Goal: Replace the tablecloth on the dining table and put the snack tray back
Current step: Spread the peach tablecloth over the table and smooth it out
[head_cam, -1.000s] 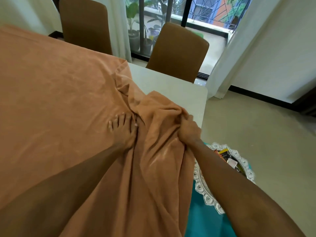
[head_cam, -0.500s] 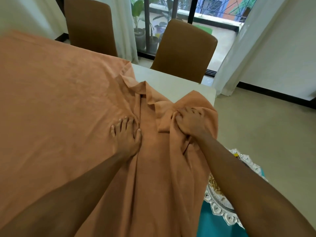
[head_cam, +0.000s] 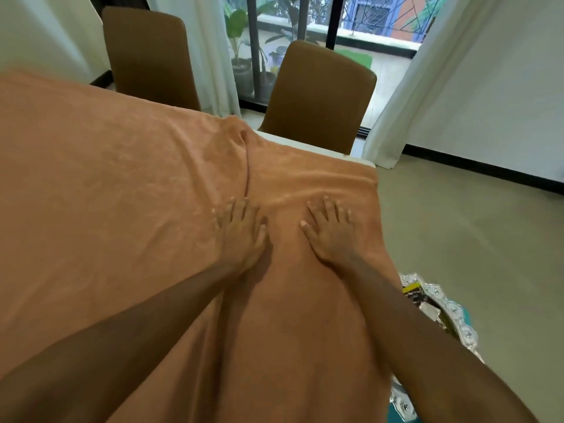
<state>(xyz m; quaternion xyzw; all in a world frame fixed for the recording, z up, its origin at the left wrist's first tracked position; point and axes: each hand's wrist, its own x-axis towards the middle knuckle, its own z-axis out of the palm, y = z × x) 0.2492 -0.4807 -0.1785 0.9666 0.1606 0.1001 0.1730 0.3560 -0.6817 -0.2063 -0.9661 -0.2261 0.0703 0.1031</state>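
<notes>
While the left hand [head_cam: 241, 230] and right hand [head_cam: 329, 230] press spread fingers flat on the peach fabric tablecloth [head_cam: 106, 193], sweep outward, easing its ridge [head_cam: 247, 166] toward the bare white table corner [head_cam: 305, 144] on the far right.

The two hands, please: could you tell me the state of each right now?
Left hand: open, fingers spread, pressing flat on the orange tablecloth.
Right hand: open, flat on the tablecloth, holding nothing.
</notes>
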